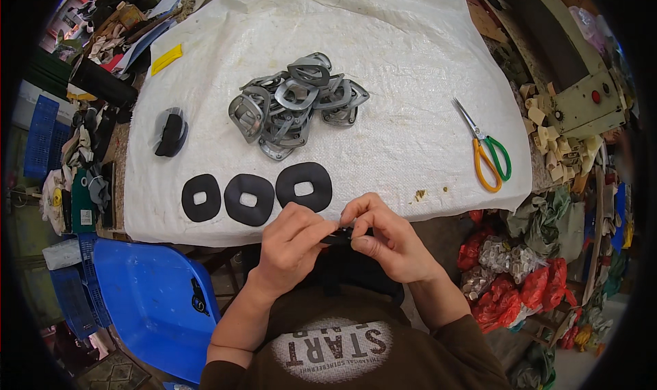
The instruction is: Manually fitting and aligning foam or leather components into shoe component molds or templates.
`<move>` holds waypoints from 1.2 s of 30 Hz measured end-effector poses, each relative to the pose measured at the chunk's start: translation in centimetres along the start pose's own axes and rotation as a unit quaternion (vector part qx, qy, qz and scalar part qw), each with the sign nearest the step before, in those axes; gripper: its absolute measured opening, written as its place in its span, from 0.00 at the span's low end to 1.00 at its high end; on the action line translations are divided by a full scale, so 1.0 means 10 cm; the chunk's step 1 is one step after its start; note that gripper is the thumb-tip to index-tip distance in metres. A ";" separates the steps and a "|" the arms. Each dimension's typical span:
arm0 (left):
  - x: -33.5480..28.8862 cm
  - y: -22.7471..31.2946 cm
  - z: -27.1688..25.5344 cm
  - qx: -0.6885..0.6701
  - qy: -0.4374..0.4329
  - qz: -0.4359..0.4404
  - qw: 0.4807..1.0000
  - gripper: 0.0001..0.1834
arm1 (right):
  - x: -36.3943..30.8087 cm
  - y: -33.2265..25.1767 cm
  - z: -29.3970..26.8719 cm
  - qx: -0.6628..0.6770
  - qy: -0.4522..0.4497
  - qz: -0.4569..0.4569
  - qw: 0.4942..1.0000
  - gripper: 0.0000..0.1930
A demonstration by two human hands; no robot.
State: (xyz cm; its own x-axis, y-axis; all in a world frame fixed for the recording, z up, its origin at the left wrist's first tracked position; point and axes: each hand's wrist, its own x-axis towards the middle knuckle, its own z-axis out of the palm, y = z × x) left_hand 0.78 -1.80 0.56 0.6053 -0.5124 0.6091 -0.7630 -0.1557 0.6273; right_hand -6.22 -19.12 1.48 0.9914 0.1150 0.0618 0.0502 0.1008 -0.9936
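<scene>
Close to my body, just off the table's front edge, my left hand point(294, 243) and my right hand point(389, 238) meet with bent, pinching fingers. Between them they grip a black piece point(337, 237), most of it hidden by the fingers, so its full shape cannot be made out. Three flat black rounded-square pads point(248, 215), each with a hole in the middle, lie in a row left of my hands. Farther back is a heap of grey plastic frames point(295, 97), loosely ring-shaped and overlapping.
White woven sheeting point(410, 137) covers the table. Scissors point(484, 147) with orange and green handles lie at the right. To the left are a clear-wrapped black bundle point(171, 131) and a yellow strip point(167, 59). A blue tub point(147, 301) stands below left; red bags point(503, 301) sit below right.
</scene>
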 end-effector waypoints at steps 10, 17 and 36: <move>-0.04 -0.02 -0.04 0.043 -0.090 0.038 0.994 0.15 | 0.03 0.00 -0.01 -0.100 -0.048 0.006 0.994 0.05; -0.08 -0.03 0.00 -0.074 -0.114 -0.012 0.991 0.12 | 0.03 0.17 0.03 0.270 0.019 0.037 0.962 0.05; -0.11 0.02 -0.07 -0.282 -0.086 -0.228 0.928 0.06 | -0.07 0.28 0.14 0.351 0.019 0.043 0.935 0.09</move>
State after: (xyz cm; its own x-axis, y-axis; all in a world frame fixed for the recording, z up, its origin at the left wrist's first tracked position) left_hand 0.17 -0.72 0.33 0.7540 -0.6364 0.1625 -0.1672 0.0533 0.9845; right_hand -6.89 -17.57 -1.22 0.9923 0.1196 -0.0325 -0.1091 0.7186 -0.6868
